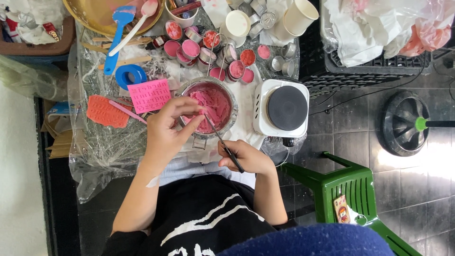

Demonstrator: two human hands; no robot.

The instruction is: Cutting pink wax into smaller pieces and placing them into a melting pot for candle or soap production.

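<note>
A glass bowl (pixel 233 100) holds lumpy pink paste and stands on a plastic-covered table. My left hand (pixel 167 129) rests at the bowl's near rim, its fingers curled over the edge and pinching something small that I cannot make out. My right hand (pixel 246 156) grips the dark handle of a thin metal tool (pixel 220 139), whose tip reaches up to the bowl's rim beside my left fingers.
Several small tins of pink and red paste (pixel 208 50) cluster behind the bowl. A white hotplate (pixel 282 107) stands right of it. Pink and orange letter moulds (pixel 149 95), a blue tape roll (pixel 131 75), a blue spatula (pixel 115 40), paper cups (pixel 299 16) and a green plastic chair (pixel 350 187) are around.
</note>
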